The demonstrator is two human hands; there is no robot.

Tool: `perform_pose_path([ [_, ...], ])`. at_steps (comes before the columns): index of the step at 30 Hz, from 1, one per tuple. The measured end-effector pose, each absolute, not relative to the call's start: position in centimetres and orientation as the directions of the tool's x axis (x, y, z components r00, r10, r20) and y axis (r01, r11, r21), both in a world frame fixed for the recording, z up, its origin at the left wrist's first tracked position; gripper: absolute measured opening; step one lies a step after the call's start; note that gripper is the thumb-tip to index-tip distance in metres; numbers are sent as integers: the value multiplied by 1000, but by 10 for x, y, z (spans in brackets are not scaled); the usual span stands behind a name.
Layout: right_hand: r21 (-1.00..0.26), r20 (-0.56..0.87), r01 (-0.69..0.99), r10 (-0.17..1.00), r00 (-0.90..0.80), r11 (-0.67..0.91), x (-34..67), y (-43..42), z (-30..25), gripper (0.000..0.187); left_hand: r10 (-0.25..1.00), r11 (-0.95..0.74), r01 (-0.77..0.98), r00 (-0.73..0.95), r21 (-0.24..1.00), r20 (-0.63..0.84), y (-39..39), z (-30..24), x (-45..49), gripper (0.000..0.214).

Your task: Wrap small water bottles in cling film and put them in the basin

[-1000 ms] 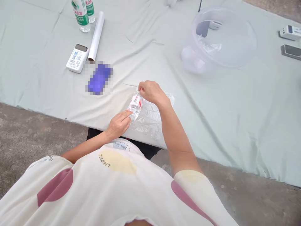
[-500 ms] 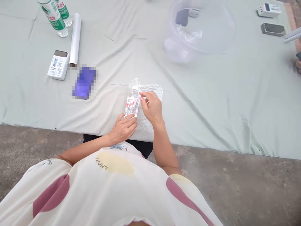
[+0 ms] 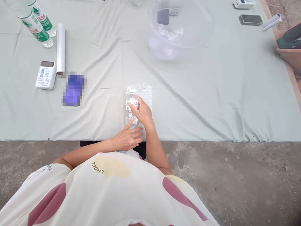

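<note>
A small clear bottle [image 3: 133, 101] with a red and white label lies on the cloth-covered table, its cap end away from me. Clear plastic film [image 3: 146, 91] spreads around it and seems to lie over it, though the glare hides exactly how. My right hand [image 3: 144, 113] is above the bottle, thumb and forefinger apart and touching its label area; I cannot see a grip. My left hand [image 3: 127, 138] lies at the near end of the film by the table edge, fingers spread, the thumb close to the bottle's base.
To the left are a purple pixelated rectangle [image 3: 74, 90], a white power bank [image 3: 45, 76], a white roll [image 3: 61, 48] and large water bottles [image 3: 39, 29]. A translucent basin [image 3: 199, 44] stands ahead. Far right, a dark device [image 3: 250, 19] sits beside a white tube [image 3: 272, 22].
Film now reaches across the bottle's left side, where before it lay mainly to the right. My right hand has moved over the label, and my left hand has come off the bottle's base.
</note>
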State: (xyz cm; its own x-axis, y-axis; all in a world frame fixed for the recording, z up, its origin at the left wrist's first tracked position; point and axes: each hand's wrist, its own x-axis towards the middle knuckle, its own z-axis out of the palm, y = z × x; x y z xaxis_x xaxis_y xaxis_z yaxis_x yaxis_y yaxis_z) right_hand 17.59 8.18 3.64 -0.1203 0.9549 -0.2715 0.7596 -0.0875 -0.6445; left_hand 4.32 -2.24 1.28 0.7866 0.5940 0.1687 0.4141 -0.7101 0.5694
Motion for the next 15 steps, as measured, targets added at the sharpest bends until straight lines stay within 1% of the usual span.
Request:
perform_pose_path([
  [3,-631,-275,767,958,-84,-114,185,81,36,67,559,-709,353,809,610,181,-18,15,44,24],
  [5,-659,-259,742,963,-74,-121,191,80,34,67,551,-714,339,812,613,193,-14,16,48,25],
  [8,-714,-221,690,974,-56,-122,205,78,30,64,488,-767,317,853,558,185,-5,13,61,23],
  [13,-715,-202,673,977,62,-190,236,72,27,58,336,-846,226,929,483,155,13,2,96,21],
  [15,-713,-157,680,984,84,-171,244,71,31,55,352,-834,242,925,496,140,18,-1,109,19],
])
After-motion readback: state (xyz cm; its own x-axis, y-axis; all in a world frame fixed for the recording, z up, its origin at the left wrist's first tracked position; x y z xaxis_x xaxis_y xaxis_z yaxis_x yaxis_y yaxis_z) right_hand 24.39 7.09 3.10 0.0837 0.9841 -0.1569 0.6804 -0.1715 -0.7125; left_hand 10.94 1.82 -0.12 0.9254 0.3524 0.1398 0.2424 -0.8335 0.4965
